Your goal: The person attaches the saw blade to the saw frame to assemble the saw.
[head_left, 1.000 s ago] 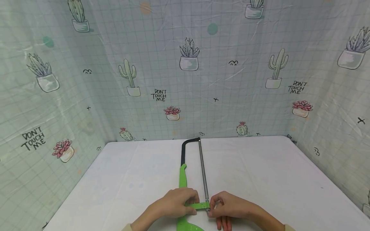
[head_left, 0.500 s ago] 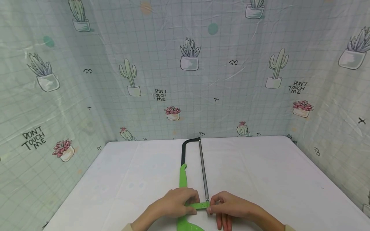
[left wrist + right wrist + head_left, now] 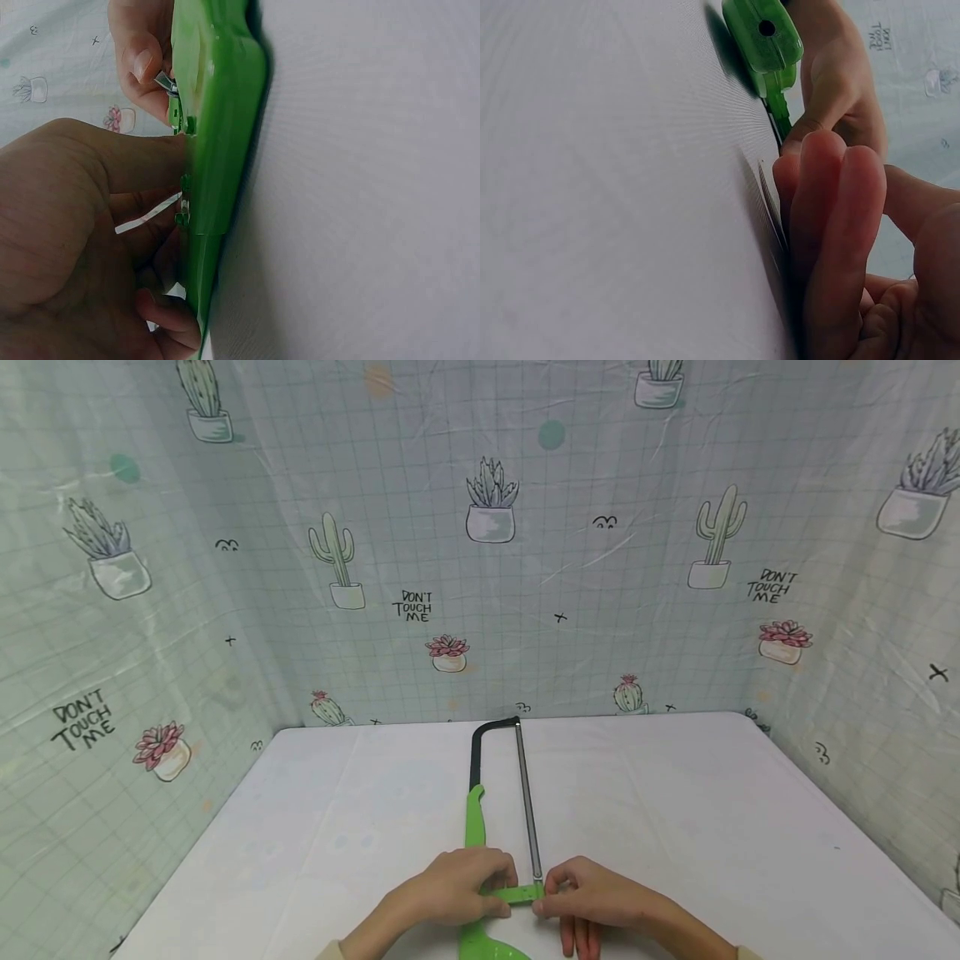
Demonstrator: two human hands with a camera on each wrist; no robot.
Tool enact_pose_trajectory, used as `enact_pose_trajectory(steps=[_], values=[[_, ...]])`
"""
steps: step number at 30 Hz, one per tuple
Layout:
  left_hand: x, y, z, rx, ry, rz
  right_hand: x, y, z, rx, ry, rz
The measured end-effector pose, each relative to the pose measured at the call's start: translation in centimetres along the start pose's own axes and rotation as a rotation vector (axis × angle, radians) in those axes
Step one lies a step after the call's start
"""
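Observation:
A hacksaw (image 3: 475,827) lies on the white table, its black front bow pointing away and its green handle nearest me. Its grey blade (image 3: 528,802) runs along the right side. My left hand (image 3: 463,887) grips the green frame near the handle, thumb and fingers about the short green crosspiece (image 3: 521,895). At the blade's near end, my right hand (image 3: 600,892) pinches the tightening screw with thumb and index finger. A small metal wing (image 3: 166,82) of that screw shows by the right thumb in the left wrist view. The other right fingers (image 3: 847,217) point down beside the table.
The white tabletop (image 3: 675,810) spreads out on both sides of the saw. A curtain (image 3: 570,577) printed with cacti hangs behind and along both sides.
My right thumb has shifted slightly left and away from me, and now covers the screw end that showed earlier. The left hand and the hacksaw stay in place.

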State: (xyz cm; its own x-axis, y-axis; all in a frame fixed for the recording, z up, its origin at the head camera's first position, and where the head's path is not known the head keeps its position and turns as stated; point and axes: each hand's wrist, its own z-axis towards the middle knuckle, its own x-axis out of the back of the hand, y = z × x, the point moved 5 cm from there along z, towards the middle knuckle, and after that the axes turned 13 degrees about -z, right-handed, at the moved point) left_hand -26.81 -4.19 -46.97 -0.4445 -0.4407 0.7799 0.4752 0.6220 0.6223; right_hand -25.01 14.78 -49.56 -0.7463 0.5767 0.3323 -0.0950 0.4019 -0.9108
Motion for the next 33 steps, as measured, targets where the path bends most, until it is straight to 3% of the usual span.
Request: enact_pose_trajectory(steps=[33], values=[[0.02,0.34,-0.21,0.007,0.001,0.001,-0.03,-0.2,-0.14,0.007,-0.02,-0.012]])
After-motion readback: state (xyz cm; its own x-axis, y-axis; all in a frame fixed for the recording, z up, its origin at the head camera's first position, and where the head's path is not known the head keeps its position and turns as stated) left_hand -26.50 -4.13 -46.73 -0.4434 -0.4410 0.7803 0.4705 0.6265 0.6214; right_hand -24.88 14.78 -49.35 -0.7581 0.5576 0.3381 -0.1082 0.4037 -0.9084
